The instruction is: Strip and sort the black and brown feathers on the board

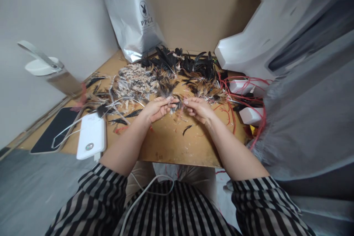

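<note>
My left hand (158,109) is closed in a pinch over the table, with a dark, fluffy feather (166,89) standing up from its fingertips. Close beside it, the thumb and fingers of my right hand (199,110) are pressed together; whatever thin thing they may hold is too small to make out. Just beyond both hands lie a pile of pale, mottled feathers (135,81), a bunch of brown feathers (208,89) and a row of long black feathers (193,64). A small loose dark feather (187,129) lies in front of my right hand.
On the left are a white power bank (90,140) with cables, a dark phone (54,129) and a lidded bottle (62,77). A silver bag (132,14) stands behind. Red cords (232,108) and white plugs (251,115) lie right, near grey cloth (312,110).
</note>
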Available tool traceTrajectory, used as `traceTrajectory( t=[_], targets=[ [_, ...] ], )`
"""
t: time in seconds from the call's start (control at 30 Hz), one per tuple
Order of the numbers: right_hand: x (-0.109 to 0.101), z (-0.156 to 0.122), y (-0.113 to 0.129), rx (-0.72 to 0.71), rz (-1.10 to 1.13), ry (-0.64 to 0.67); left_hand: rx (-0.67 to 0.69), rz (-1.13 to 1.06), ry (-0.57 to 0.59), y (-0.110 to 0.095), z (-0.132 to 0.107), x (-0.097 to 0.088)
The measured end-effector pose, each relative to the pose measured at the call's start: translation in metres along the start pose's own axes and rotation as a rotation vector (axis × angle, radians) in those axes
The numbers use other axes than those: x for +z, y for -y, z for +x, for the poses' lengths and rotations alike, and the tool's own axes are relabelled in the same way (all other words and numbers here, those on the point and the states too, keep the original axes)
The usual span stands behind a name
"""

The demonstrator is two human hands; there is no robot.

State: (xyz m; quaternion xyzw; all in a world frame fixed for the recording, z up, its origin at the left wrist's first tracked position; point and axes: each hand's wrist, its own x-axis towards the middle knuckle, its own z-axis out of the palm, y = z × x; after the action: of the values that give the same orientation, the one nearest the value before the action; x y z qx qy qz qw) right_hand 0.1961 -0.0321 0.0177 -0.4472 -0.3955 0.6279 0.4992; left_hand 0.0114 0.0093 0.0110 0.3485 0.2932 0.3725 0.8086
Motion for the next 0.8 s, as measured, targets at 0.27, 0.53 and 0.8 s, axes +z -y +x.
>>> traceTrajectory(
  t=[0.27, 0.53, 0.8],
  targets=[
    [0.006, 0.003, -0.010, -0.040, -0.107, 0.009, 0.057, 0.097, 0.054, 0.003, -0.001, 0.001],
    [0.011, 0.003, -0.012, -0.105, -0.235, -0.059, 0.113, 0.203, 0.000, 0.005, -0.002, 0.006],
    [0.019, -0.001, -0.007, -0.118, -0.302, -0.125, 0.193, 0.328, -0.055, 0.010, 0.003, 0.004]
  ],
)
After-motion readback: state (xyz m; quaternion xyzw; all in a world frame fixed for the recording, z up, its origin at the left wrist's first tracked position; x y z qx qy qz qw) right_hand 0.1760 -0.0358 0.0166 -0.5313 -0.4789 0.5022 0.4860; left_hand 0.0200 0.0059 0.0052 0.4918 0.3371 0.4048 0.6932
